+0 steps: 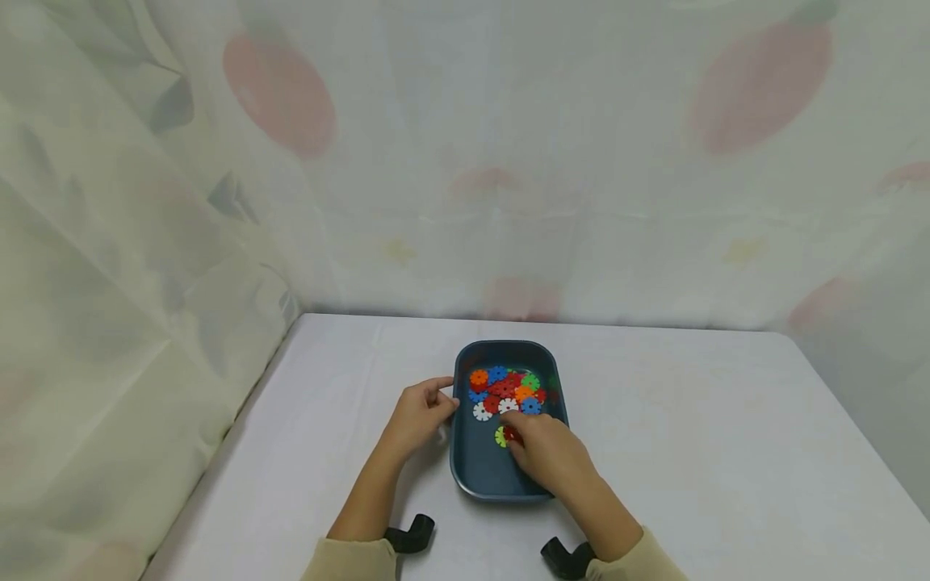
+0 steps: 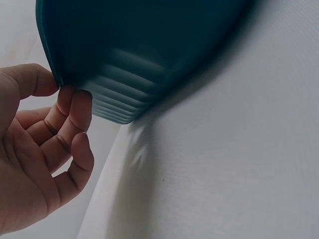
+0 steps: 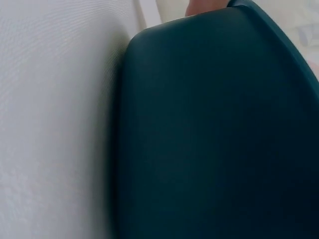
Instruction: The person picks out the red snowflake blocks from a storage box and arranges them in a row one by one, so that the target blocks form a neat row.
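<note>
A dark blue tray (image 1: 465,468) sits mid-table with several coloured gear-shaped discs (image 1: 508,387) heaped at its far end. My left hand (image 1: 446,395) is at the tray's left rim. In the left wrist view, this left hand (image 2: 57,84) pinches the ribbed rim of the tray (image 2: 139,50) between thumb and fingers. My right hand (image 1: 511,428) reaches into the tray with its fingers curled down onto a red disc (image 1: 513,436), beside a yellow-green disc (image 1: 500,437). The right wrist view shows only the tray's dark surface (image 3: 214,129) and the tablecloth (image 3: 55,124).
The table (image 1: 690,436) wears a white cloth. A pale printed curtain (image 1: 508,161) closes it in at the back and on the left. Black wrist mounts (image 1: 410,532) show at the bottom edge.
</note>
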Available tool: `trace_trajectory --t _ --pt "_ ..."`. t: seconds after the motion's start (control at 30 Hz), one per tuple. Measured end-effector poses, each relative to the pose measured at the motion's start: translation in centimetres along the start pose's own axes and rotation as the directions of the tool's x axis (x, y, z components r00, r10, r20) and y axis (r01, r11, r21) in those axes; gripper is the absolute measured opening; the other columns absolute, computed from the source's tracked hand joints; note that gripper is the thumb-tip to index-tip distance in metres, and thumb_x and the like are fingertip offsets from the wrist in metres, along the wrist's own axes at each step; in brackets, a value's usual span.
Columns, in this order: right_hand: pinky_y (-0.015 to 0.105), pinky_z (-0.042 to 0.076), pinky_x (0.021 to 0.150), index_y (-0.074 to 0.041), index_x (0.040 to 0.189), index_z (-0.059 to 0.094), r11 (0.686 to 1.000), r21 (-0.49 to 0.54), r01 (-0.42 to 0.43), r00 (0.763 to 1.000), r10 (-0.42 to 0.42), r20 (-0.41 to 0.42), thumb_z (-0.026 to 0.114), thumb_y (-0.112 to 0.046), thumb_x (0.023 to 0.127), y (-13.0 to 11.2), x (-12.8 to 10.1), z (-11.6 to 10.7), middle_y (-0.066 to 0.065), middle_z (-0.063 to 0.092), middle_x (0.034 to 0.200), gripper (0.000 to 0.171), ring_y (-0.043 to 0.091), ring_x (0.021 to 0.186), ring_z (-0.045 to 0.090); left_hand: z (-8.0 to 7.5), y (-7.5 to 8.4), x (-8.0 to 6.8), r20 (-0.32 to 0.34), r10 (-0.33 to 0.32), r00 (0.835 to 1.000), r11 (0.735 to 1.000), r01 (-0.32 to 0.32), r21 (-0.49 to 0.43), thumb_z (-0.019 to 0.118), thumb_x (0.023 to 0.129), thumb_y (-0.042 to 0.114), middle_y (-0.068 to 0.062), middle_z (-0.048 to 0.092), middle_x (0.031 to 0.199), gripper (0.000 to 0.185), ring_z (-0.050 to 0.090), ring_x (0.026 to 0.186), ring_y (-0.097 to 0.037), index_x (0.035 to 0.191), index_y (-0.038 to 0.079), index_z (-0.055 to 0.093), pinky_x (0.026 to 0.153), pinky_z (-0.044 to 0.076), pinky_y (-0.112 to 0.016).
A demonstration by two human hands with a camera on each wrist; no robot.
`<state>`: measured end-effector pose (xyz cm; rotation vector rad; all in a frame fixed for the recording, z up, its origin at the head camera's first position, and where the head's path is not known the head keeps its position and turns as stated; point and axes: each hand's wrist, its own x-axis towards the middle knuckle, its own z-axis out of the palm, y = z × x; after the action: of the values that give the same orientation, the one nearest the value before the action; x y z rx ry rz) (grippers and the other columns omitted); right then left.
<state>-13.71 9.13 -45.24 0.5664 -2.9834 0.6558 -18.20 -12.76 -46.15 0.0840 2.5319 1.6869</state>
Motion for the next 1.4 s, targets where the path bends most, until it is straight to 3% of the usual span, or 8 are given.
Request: trace_trajectory --t 0.1,0.3,0.67,0.9,1.1,1.23,1.4 --pt "0.037 0.058 0.074 -0.021 0.111 0.068 0.999 0.054 -0.007 1.000 0.008 -0.009 0.076 -0.026 0.078 0.1 0.0 -0.2 -0.003 0.070 0.092 0.034 0.012 0.077 0.062 0.0 0.0 0.0 0.000 -0.007 1.000 1.000 0.007 0.004 0.064 0.086 0.015 -0.004 0.066 0.072 0.039 0.061 0.063 -0.019 0.124 0.006 0.059 0.059 0.051 -0.028" --pt "0.018 0.047 0.055 -0.021 0.108 0.069 0.973 0.228 -0.017 0.999 0.025 -0.036 0.078 -0.026 0.076 0.5 0.0 -0.7 -0.014 0.058 0.068 0.034 0.006 0.063 0.051 -0.1 0.0 -0.1 -0.007 0.012 1.000 1.000 -0.012 0.017 0.064 0.086 0.015 -0.004 0.065 0.072 0.038 0.060 0.063 -0.018 0.123 0.005 0.060 0.058 0.050 -0.026" --pt "0.013 0.051 0.060 -0.016 0.110 0.070 0.935 0.352 -0.028 0.996 0.054 -0.065 0.080 -0.026 0.074 1.1 0.2 -1.4 -0.012 0.065 0.074 0.039 0.000 0.065 0.057 -0.3 0.2 -0.3 -0.002 0.004 1.000 1.000 -0.003 0.023 0.064 0.087 0.015 -0.004 0.063 0.071 0.039 0.059 0.064 -0.018 0.124 0.005 0.059 0.058 0.049 -0.026" --pt "0.017 0.054 0.061 -0.018 0.108 0.071 0.898 0.433 -0.079 0.989 0.127 -0.082 0.082 -0.028 0.071 1.8 0.1 -1.9 -0.010 0.067 0.075 0.040 0.001 0.064 0.062 -0.5 0.3 -0.6 0.004 0.020 1.000 1.000 -0.020 0.019 0.065 0.087 0.014 -0.004 0.063 0.070 0.038 0.058 0.062 -0.018 0.124 0.004 0.059 0.055 0.049 -0.025" --pt "0.025 0.058 0.070 -0.024 0.108 0.069 0.883 0.466 -0.063 0.956 0.188 -0.226 0.080 -0.037 0.071 3.2 0.3 -2.8 -0.005 0.073 0.091 0.040 0.010 0.081 0.069 -0.7 0.3 -0.7 0.004 0.025 1.000 1.000 -0.025 0.010 0.064 0.087 0.013 -0.005 0.062 0.069 0.037 0.059 0.062 -0.019 0.123 0.004 0.059 0.055 0.049 -0.024" --pt "0.032 0.058 0.074 -0.024 0.112 0.067 0.875 0.482 -0.044 0.920 0.223 -0.321 0.075 -0.048 0.073 5.0 0.3 -3.3 -0.003 0.073 0.095 0.047 0.016 0.089 0.070 -0.8 0.3 -0.7 -0.001 0.018 1.000 1.000 -0.018 0.024 0.064 0.088 0.016 -0.004 0.062 0.069 0.037 0.058 0.062 -0.020 0.123 0.006 0.060 0.053 0.047 -0.024" --pt "0.038 0.057 0.079 -0.022 0.113 0.067 0.849 0.511 -0.133 0.879 0.339 -0.335 0.073 -0.054 0.072 8.5 0.4 -3.6 0.001 0.072 0.102 0.052 0.020 0.097 0.068 -1.0 0.2 -0.8 0.002 0.022 1.000 0.999 -0.022 0.032 0.064 0.088 0.016 -0.003 0.062 0.069 0.037 0.056 0.062 -0.018 0.123 0.006 0.060 0.053 0.046 -0.024"
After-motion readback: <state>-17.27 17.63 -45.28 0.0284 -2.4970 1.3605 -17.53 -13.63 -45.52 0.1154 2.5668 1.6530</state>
